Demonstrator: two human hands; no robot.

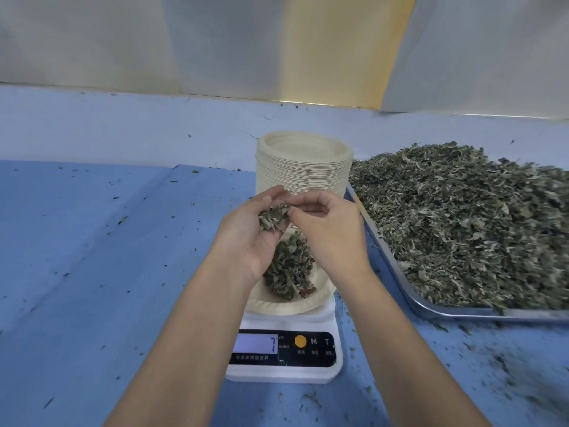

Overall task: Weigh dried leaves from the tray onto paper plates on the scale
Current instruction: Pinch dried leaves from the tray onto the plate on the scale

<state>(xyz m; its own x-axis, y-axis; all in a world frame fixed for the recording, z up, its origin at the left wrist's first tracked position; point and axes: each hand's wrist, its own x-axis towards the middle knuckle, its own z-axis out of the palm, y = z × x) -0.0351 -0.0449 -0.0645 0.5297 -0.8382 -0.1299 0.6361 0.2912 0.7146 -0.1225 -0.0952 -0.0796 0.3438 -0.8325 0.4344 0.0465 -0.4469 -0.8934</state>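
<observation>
Leaf crumbs are being carried by the blue counter [92, 241]. A clump of dried leaves [274, 215] is being cupped in the left hand [246, 238], fingers curled round it, and is being pinched by the right hand [329, 235], thumb and forefinger together on it. Below, a leaf pile [289, 266] is being held on the paper plate [277, 305] on the scale [283, 352]. Rightward, heaped leaves [462, 226] are being held in the tray [431, 309].

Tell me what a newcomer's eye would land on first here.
Two hands meet at centre: the left hand cups a clump of leaves and the right hand pinches it, above a leaf-filled paper plate on the white scale. At right, a metal tray holds a heap of dried leaves.
</observation>
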